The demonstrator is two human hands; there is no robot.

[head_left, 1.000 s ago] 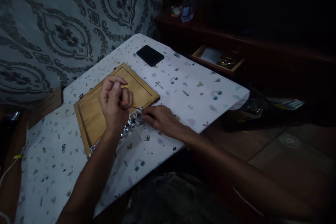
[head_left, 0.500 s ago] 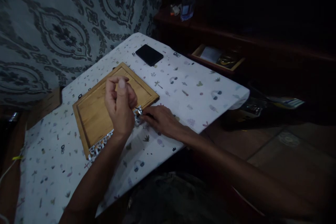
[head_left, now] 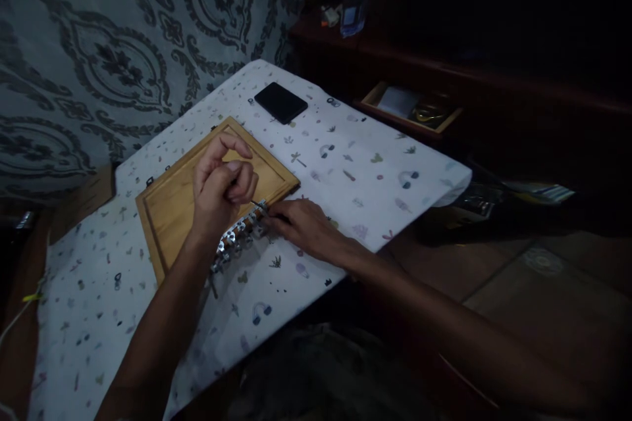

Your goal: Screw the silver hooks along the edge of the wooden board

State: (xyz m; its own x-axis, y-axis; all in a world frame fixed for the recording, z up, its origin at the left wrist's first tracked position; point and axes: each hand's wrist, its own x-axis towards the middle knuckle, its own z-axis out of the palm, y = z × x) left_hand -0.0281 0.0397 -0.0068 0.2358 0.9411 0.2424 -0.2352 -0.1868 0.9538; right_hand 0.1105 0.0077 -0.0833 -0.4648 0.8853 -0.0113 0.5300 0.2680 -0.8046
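A row of small silver metal pieces [head_left: 237,237] lies along the near edge of a wooden board [head_left: 172,204] on a patterned white cloth. My left hand [head_left: 220,187] hovers over the board, fingers curled, pinching a thin dark tool whose tip points at the row's right end. My right hand [head_left: 303,227] rests on the cloth, its fingertips closed on the right end of the metal row. The arm hides the row's left part.
A black phone [head_left: 281,102] lies on the far corner of the cloth-covered table [head_left: 395,177]. A dark wooden shelf at the right holds an open tray [head_left: 409,112]. Patterned grey wall behind; the floor drops off right of the table.
My left hand rolled back and forth at the wrist, thumb up then down again, staying over the row's right end. The right hand stayed put.
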